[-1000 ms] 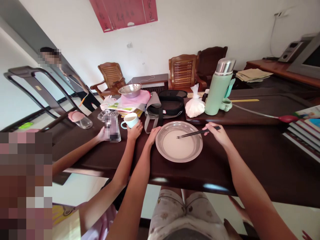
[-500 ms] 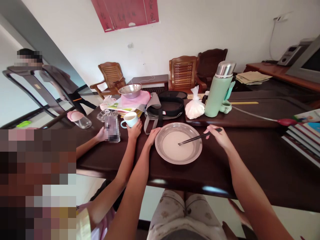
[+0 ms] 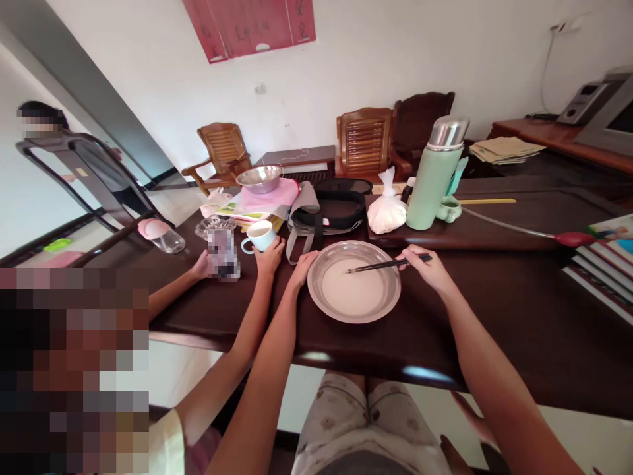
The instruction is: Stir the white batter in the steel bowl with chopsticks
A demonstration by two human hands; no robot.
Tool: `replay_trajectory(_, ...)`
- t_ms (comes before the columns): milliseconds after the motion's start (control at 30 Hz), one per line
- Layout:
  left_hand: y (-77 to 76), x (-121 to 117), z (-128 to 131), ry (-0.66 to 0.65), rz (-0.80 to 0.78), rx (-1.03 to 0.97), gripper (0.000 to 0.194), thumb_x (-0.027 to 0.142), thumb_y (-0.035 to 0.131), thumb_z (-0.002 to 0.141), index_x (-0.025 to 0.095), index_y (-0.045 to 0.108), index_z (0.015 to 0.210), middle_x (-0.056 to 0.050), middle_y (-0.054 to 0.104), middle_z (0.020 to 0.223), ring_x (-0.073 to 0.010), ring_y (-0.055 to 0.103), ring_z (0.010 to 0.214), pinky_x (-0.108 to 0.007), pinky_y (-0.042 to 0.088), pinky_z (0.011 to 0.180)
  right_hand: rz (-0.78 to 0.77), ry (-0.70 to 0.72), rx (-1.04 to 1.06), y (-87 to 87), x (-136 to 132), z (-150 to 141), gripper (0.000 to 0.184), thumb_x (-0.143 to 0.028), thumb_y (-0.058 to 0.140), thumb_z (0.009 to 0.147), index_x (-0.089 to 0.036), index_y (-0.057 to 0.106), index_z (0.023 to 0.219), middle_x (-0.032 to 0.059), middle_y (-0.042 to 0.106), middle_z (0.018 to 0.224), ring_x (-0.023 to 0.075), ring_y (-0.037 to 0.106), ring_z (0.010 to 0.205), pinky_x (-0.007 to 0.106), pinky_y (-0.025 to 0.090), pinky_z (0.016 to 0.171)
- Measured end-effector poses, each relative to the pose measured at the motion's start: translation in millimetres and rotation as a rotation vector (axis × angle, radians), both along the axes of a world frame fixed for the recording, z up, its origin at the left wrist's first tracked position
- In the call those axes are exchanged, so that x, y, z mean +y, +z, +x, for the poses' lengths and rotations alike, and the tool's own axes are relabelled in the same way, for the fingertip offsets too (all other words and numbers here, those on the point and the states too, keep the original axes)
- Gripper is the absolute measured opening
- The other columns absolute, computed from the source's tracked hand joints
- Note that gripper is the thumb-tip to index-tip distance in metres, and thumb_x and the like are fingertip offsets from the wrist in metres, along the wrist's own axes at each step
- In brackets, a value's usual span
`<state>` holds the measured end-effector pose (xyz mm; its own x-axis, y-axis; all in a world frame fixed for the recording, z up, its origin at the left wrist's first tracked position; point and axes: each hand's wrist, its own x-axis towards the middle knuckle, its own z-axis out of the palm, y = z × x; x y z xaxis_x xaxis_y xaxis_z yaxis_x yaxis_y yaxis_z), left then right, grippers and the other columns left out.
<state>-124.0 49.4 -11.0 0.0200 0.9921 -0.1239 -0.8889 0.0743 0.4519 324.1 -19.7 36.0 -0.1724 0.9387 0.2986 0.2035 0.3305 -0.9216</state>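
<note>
The dark desk (image 3: 514, 310) runs beneath your left grip (image 3: 302, 268) and your right grip (image 3: 430, 269) and well out to either side of them. Far beyond, roughly midway between the two, stands a wooden chair (image 3: 364, 140). Just past your left grip and a little to its right sits a black case (image 3: 341, 208), with a grey strap (image 3: 308, 198) at its left end. The steel basin (image 3: 346, 250) is on the desk between your grips, with pale, cloudy liquid (image 3: 354, 290) in its bottom. Your left grip is curled on the basin's left edge, fingers at the rim, holding it. Well to the right of your right grip you have a stack of books (image 3: 608, 270). Straight out from that same grip stands the green flask (image 3: 431, 191), and a knotted bag (image 3: 386, 214) of something white is just left of it. A smaller steel bowl (image 3: 260, 177) rests on a pink bundle (image 3: 274, 196), beyond your left grip and to its left. Nearer, just left of your left grip, another person's hand (image 3: 270, 256) is holding a pale cup (image 3: 260, 234). Slimmest of all, the black chopsticks (image 3: 378, 265) are pinched in your right grip, slanting leftward over the basin; I can't tell whether their tips touch the liquid.
</note>
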Motion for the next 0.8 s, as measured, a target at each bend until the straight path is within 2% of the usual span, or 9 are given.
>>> replay_trajectory(100,2.5,-1.4,3.3,-0.023,0.023,0.124,0.074,0.075,0.024,0.081,0.019,0.061,0.112,-0.011,0.065,0.092,-0.0260,0.059,0.102,-0.032,0.050,0.082,0.024,-0.098,0.008,1.7,-0.6,3.0,0.040,-0.053,0.054,0.084,-0.020,0.068,0.066,0.0014,0.060,0.051,0.0181,0.059,0.060,0.031,0.046,0.072)
replay_trajectory(167,5.5,-3.1,6.3,-0.083,0.038,0.211,0.064,0.071,0.035,0.080,0.020,0.065,0.103,-0.011,0.065,0.091,-0.0301,0.056,0.108,-0.036,0.048,0.087,0.007,-0.034,-0.008,3.8,-2.8,1.6,0.042,-0.053,0.053,0.085,-0.021,0.067,0.064,0.0011,0.058,0.048,0.0177,0.058,0.058,0.031,0.046,0.070)
replay_trajectory(233,9.0,-5.4,9.2,-0.126,0.036,0.263,0.059,0.069,0.038,0.080,0.020,0.067,0.097,-0.012,0.065,0.091,-0.0325,0.054,0.111,-0.039,0.046,0.090,-0.020,0.064,-0.028,5.4,-4.8,-2.4,0.039,-0.053,0.054,0.085,-0.020,0.068,0.068,0.0011,0.060,0.052,0.0174,0.059,0.058,0.030,0.046,0.067)
replay_trajectory(300,12.0,-7.6,11.5,-0.124,0.022,0.297,0.057,0.067,0.039,0.081,0.019,0.067,0.094,-0.012,0.065,0.093,-0.0328,0.054,0.112,-0.039,0.046,0.091,-0.018,0.081,-0.028,5.9,-5.1,-4.6,0.038,-0.054,0.055,0.084,-0.020,0.068,0.072,0.0014,0.063,0.056,0.0175,0.060,0.059,0.030,0.047,0.066)
replay_trajectory(467,13.0,-8.2,12.8,-0.090,0.009,0.342,0.057,0.067,0.038,0.082,0.020,0.067,0.095,-0.011,0.064,0.095,-0.0307,0.053,0.112,-0.038,0.045,0.093,0.004,-0.074,0.001,4.7,-2.4,2.3,0.041,-0.057,0.056,0.082,-0.021,0.068,0.066,0.0016,0.059,0.050,0.0179,0.059,0.057,0.031,0.047,0.067)
replay_trajectory(633,7.3,-5.1,9.0,-0.090,0.016,0.298,0.060,0.069,0.034,0.082,0.020,0.065,0.099,-0.012,0.064,0.093,-0.0319,0.054,0.111,-0.040,0.045,0.093,-0.012,0.105,-0.036,4.9,-5.4,-4.9,0.038,-0.055,0.055,0.083,-0.021,0.069,0.074,0.0022,0.064,0.060,0.0188,0.062,0.063,0.031,0.048,0.069)
replay_trajectory(700,4.7,-3.2,6.8,-0.063,0.033,0.272,0.063,0.070,0.032,0.082,0.020,0.064,0.101,-0.012,0.064,0.091,-0.0320,0.054,0.110,-0.041,0.044,0.093,0.007,0.068,-0.027,5.2,-4.9,-5.0,0.038,-0.054,0.055,0.083,-0.020,0.069,0.075,0.0025,0.065,0.063,0.0188,0.062,0.065,0.031,0.048,0.070)
replay_trajectory(800,0.9,0.3,3.2,0.001,0.046,0.229,0.067,0.072,0.029,0.081,0.019,0.061,0.108,-0.011,0.064,0.090,-0.0281,0.055,0.107,-0.035,0.046,0.090,0.011,-0.058,0.011,5.8,-3.1,0.6,0.039,-0.055,0.055,0.083,-0.021,0.068,0.069,0.0020,0.062,0.054,0.0183,0.060,0.061,0.032,0.048,0.069)
